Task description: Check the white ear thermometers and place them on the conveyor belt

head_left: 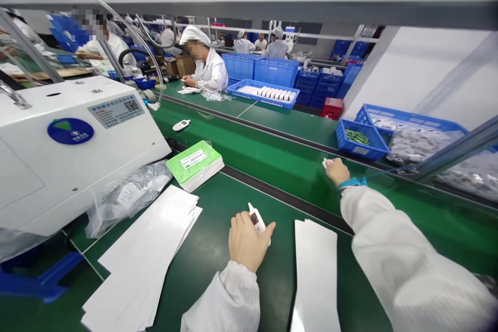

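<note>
My left hand [246,241] rests on the green table, fingers wrapped round a small white device [257,219] with a dark window, its tip pointing away from me. My right hand [336,170] reaches out over the green conveyor belt [272,155], closed on a small white object [324,163] that mostly hides in the fingers. A blue wrist strap [352,183] circles that wrist. A white card sheet [316,270] lies between my forearms.
A white machine [70,145] stands at left, with a fanned stack of white cards [148,259], a plastic bag [124,197] and a green-topped pack [194,163] beside it. Blue bins [360,140] sit at right. Other workers in white sit further along the line.
</note>
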The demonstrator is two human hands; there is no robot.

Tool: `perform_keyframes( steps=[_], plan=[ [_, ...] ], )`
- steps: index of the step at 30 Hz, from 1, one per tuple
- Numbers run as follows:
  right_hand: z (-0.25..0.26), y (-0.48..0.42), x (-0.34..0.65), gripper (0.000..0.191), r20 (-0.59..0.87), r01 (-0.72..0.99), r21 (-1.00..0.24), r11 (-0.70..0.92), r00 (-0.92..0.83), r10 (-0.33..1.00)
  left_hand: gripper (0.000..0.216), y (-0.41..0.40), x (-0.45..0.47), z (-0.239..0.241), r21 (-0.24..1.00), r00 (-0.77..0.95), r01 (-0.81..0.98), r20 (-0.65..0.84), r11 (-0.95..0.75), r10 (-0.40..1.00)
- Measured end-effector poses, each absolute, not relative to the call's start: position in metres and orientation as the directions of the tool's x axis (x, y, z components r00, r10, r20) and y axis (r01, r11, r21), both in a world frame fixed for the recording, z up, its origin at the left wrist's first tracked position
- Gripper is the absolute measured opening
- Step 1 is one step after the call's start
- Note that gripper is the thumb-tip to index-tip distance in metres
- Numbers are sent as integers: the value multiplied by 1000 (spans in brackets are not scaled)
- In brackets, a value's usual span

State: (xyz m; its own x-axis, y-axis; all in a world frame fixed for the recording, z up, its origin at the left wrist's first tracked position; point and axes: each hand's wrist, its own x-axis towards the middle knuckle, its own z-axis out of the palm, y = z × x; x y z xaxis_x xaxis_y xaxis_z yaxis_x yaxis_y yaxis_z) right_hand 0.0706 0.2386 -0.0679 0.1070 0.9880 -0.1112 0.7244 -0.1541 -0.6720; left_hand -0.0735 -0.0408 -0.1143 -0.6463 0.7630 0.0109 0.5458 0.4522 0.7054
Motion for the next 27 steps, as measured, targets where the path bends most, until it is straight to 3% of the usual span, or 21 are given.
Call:
perform_keyframes(
  steps=[4, 7, 9, 12, 15, 17, 22, 27],
  plan=[
    [-87, 225, 89, 36, 3, 771, -600, -213, 269, 963, 16, -28, -75, -124, 688, -660, 557, 28, 465, 751],
    [-85, 218, 90, 37, 76, 779, -600, -180, 280, 957, 13, -22, -79, -125, 735, -654, 526, 26, 429, 756],
    [-73, 216, 83, 38, 107, 777, -623, -92, 201, 974, 15, -21, -81, -123, 790, -641, 477, 14, 384, 767],
    [-53, 196, 68, 27, 116, 720, -681, 135, -75, 990, 9, -21, -78, -117, 897, -579, 342, -33, 279, 815],
    [-44, 145, 56, 11, 95, 556, -764, 328, -405, 909, 23, -20, -64, -106, 971, -487, 159, -80, 179, 869],
    [-43, 104, 54, 19, 80, 461, -810, 363, -525, 847, 32, -21, -52, -95, 991, -472, 48, -86, 123, 877],
    [-41, 41, 66, 17, 156, 283, -900, 332, -502, 851, 55, -29, -33, -68, 991, -519, -135, -80, 11, 851],
    [-30, 44, 77, 17, 116, 140, -968, 206, -480, 870, 65, -38, -26, -63, 999, -487, 25, 47, -40, 872]
  ],
)
